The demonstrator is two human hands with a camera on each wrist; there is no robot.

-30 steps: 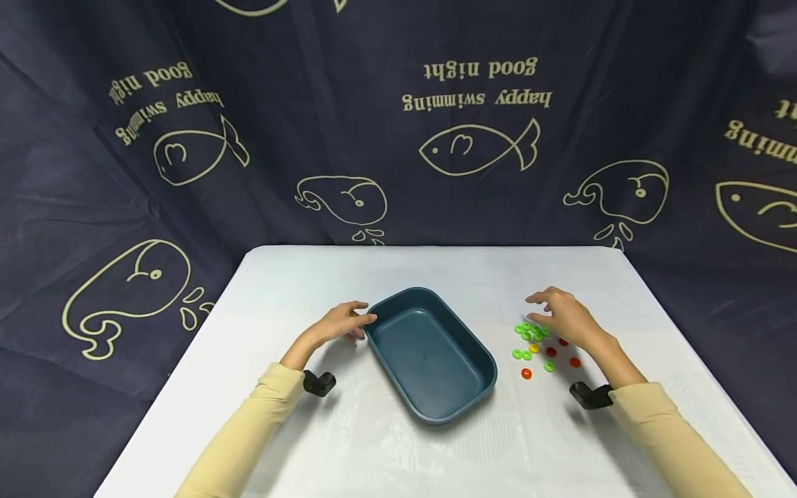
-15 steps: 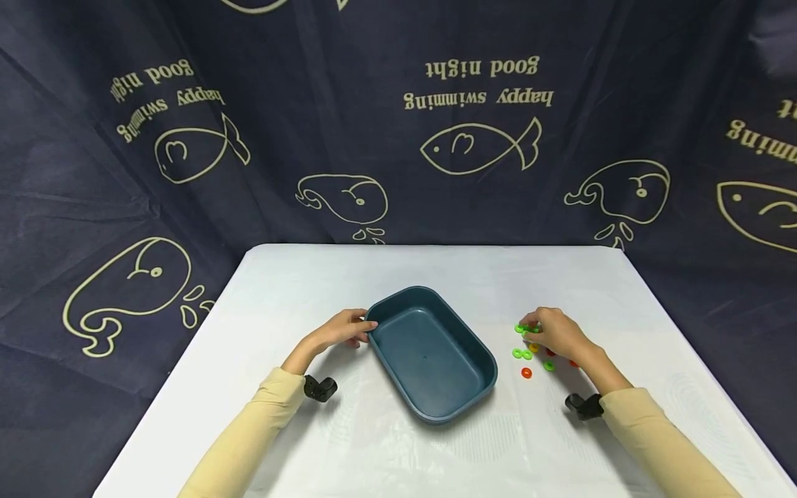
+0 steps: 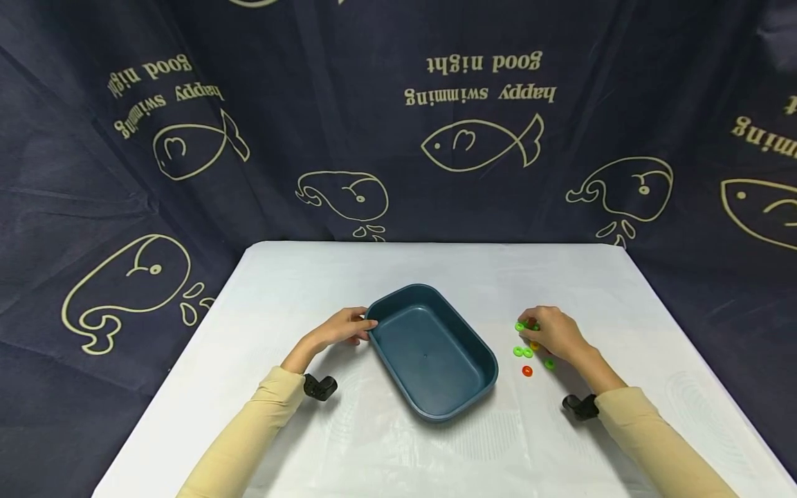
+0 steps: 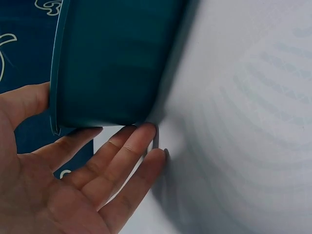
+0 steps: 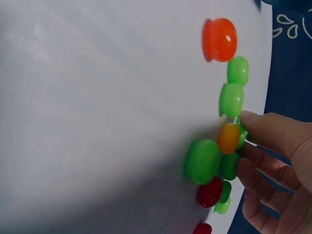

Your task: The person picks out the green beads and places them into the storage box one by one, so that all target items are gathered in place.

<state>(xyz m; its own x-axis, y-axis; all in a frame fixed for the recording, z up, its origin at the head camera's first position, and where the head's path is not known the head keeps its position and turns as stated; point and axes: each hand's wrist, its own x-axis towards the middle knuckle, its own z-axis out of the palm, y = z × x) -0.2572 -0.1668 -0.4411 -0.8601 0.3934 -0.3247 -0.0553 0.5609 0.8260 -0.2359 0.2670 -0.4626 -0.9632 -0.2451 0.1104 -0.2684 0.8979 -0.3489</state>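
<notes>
A dark teal plastic bin [image 3: 426, 356] sits at an angle in the middle of the table. My left hand [image 3: 339, 328] holds its far left corner, thumb over the rim and the other fingers spread below along the outer wall. To the right of the bin, my right hand [image 3: 557, 333] reaches down into a group of small rings. In the right wrist view, thumb and forefinger pinch a small green ring [image 5: 242, 138] partly hidden behind a yellow-orange ring [image 5: 228, 138]. Green rings [image 3: 518, 351], a red-orange ring [image 3: 527, 371] and dark red rings [image 5: 209, 192] lie around the hand, which covers some of them.
The white-covered table [image 3: 299, 277] ends at a dark blue curtain [image 3: 398, 124] printed with fish and whales. Black wrist camera mounts [image 3: 320, 387] stick out inward from both forearms.
My right hand has come down from above the rings into the group, fingers closing together. My left thumb has settled over the bin's rim; the bin has stayed in place.
</notes>
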